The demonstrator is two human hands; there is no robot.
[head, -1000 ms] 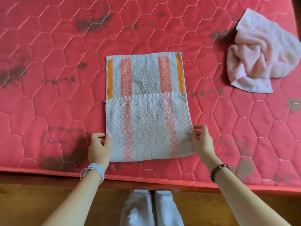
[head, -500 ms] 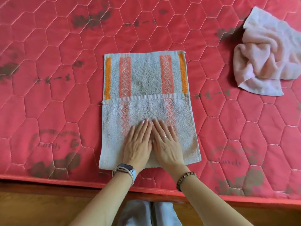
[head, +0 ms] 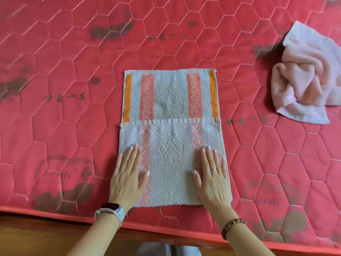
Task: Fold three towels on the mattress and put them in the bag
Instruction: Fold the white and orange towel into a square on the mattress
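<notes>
Slid the left hand (head: 127, 180), flat with straight fingers, from the middle to the left side of the orange-striped towel (head: 170, 150), which lay half-folded near the front edge of the red quilted mattress (head: 55, 71). Slid the right hand (head: 212, 180), equally flat, to the right side. Left the crumpled pink towel (head: 304, 78) well apart, far right.

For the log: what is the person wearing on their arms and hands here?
Both forearms are bare, no sleeves or gloves. The left hand has a smartwatch with a dark rectangular face and a pale blue band at its wrist. The right hand carries a thin pale ring on one finger and a brown beaded bracelet round its wrist.
</notes>
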